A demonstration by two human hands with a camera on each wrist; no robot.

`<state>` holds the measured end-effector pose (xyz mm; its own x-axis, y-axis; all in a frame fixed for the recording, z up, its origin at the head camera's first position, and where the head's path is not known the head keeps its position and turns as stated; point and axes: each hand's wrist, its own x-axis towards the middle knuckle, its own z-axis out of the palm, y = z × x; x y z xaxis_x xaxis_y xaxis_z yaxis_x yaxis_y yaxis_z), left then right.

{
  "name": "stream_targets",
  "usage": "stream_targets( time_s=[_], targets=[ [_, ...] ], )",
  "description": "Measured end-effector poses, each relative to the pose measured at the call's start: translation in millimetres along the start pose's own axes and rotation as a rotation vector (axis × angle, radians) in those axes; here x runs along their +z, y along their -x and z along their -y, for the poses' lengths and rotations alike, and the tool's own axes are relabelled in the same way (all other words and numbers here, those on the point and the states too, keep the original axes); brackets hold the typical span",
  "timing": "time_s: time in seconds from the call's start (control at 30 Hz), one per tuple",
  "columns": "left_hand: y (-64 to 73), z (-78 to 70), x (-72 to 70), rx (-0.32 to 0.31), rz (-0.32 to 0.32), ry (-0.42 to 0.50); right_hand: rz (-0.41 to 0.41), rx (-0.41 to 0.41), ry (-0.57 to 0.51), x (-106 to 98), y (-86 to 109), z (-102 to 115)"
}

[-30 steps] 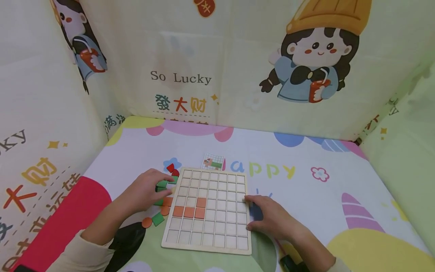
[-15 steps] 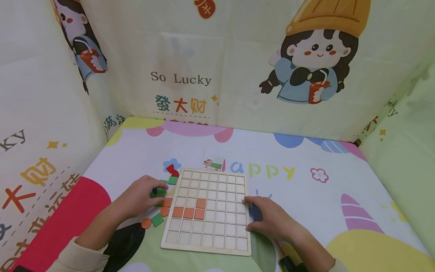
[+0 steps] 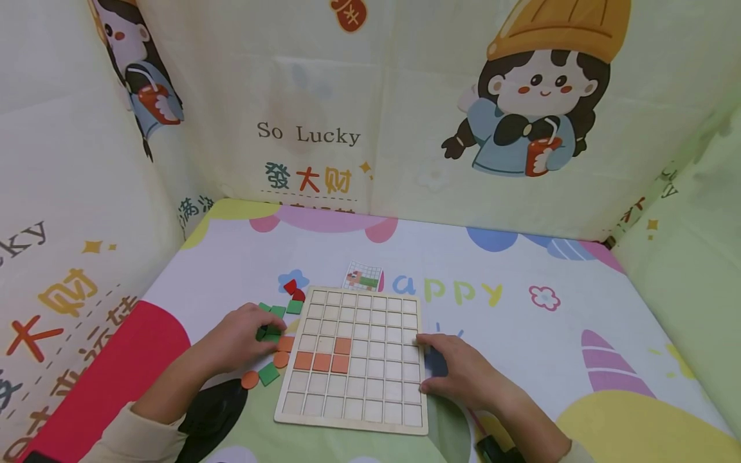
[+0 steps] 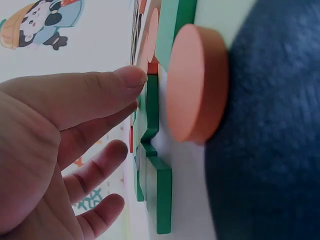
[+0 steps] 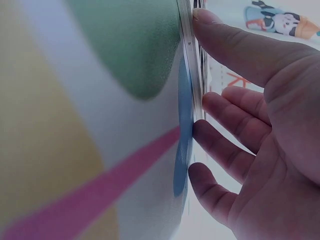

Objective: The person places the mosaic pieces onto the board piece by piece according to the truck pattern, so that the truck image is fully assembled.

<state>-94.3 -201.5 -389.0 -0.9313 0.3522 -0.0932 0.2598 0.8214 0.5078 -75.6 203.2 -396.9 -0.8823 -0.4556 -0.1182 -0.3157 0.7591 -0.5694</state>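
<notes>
My left hand (image 3: 231, 341) is over loose wooden tiles left of a pale wooden grid board (image 3: 376, 371). In the left wrist view its thumb and index fingertips are right at a green tile (image 4: 152, 107), the other fingers loosely bent. More green tiles (image 4: 162, 195) lie below it, and a round orange piece (image 4: 185, 82) lies closer to the camera. Several orange square tiles (image 3: 321, 362) sit in the board's cells on the left side. My right hand (image 3: 463, 373) rests its thumb and fingertips against the board's right edge, fingers relaxed, as the right wrist view shows too.
A small picture card (image 3: 363, 276) with a coloured grid pattern lies behind the board. Red pieces (image 3: 291, 287) are by its far left corner. A dark cable piece (image 3: 492, 447) lies under the right forearm. Printed cloth walls (image 3: 405, 128) surround the patterned table.
My left hand has drawn back from the board's left edge and lowered onto the green tiles, its thumb and finger coming closer together. My right hand and the board have stayed put.
</notes>
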Motion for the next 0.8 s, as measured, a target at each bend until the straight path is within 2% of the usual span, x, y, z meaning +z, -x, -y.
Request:
stream_targets(
  time_s=[0.23, 0.43, 0.8],
  targets=[
    [-0.2, -2.2, -0.9, 0.014, 0.014, 0.000, 0.002, 0.006, -0.002, -1.4, 0.6, 1.6],
    [-0.8, -0.6, 1.4, 0.035, 0.008, -0.002, 0.004, 0.000, 0.000, -2.6, 1.2, 2.3],
    [-0.4, 1.0, 1.1, 0.036, -0.007, -0.031, 0.000, -0.014, 0.005, -2.6, 1.7, 2.8]
  ],
)
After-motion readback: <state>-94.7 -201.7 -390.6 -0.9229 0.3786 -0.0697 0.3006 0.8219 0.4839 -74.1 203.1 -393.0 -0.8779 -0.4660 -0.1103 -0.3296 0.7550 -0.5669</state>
